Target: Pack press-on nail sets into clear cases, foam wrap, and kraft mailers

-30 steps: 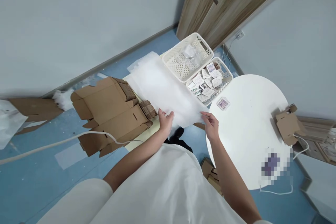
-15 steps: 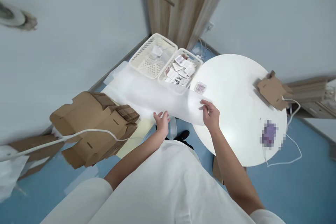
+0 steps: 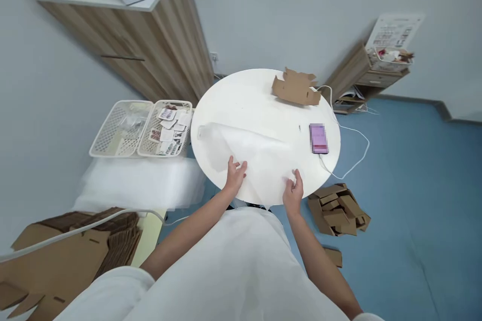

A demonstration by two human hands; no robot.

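A thin, translucent white foam sheet (image 3: 241, 143) lies over the round table, its left part raised in a fold. My right hand (image 3: 293, 193) pinches the sheet near its right end. At the near edge of the sheet, my left hand (image 3: 235, 178) has thumb and fingers apart; it seems to touch the sheet without gripping it. A small clear pack (image 3: 201, 132) shows partly at the table's left, under or beside the sheet.
The white round table (image 3: 248, 80) also carries a flattened cardboard box (image 3: 295, 88) and a phone (image 3: 319, 138) on a white cable. Left stand two white baskets (image 3: 122, 105), one with small packs (image 3: 167, 130), above stacked sheets (image 3: 139, 183). Folded cardboard (image 3: 68, 261) lies lower left; a cardboard box (image 3: 337, 210) sits on the floor.
My view has turned right toward the table. The foam sheet has come off the stack on the left and is now over the table, with my right hand still pinching it.
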